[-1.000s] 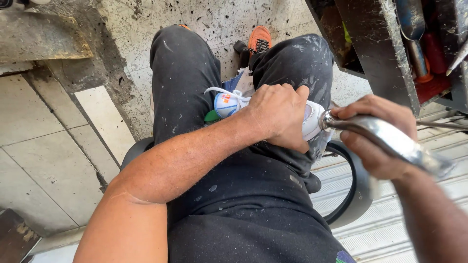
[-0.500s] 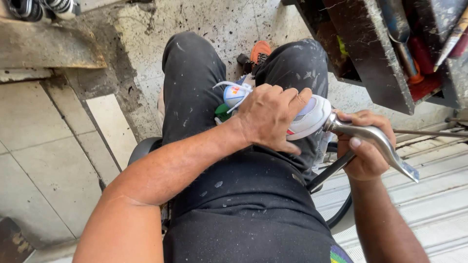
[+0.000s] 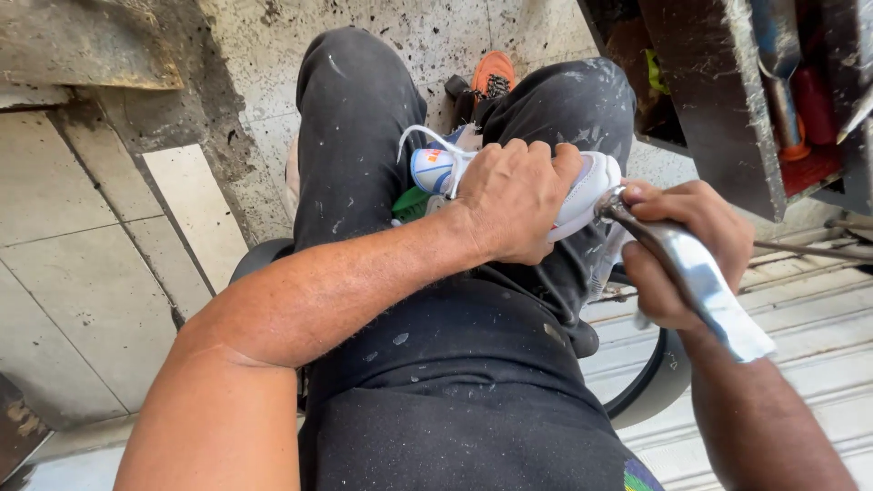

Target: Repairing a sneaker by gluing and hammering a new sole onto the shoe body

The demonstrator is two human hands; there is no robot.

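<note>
The person sits on a round black stool (image 3: 668, 382) in paint-flecked black trousers (image 3: 436, 364), and on the lap, between the thighs, lies a small white sneaker with blue and orange panels and white laces (image 3: 436, 168). The left hand (image 3: 514, 195) lies over the top of it, fingers (image 3: 555, 168) curled together and clamped down on the upper, pinning it against the leg. From the look of it the shoe is light and soft-sided, so I judge it would squash and twist if gripped by the upper alone; the firmer sole and toe end at about three o'clock of that hand seem the better places to hold. There the right hand (image 3: 682, 250) is closed tight around a long, curved, shiny metal tool (image 3: 696, 273), whose tip touches the white toe edge. The tool looks stiff, heavy and smooth, liable to slip off rubber. At twelve o'clock an orange shoe (image 3: 493, 73) peeks out on the speckled concrete floor (image 3: 236, 55). At two o'clock a dark metal rack (image 3: 718, 100) holds tools, among them something red; no labels or signs can be made out. A scrap of green (image 3: 411, 205) shows under the sneaker.
</note>
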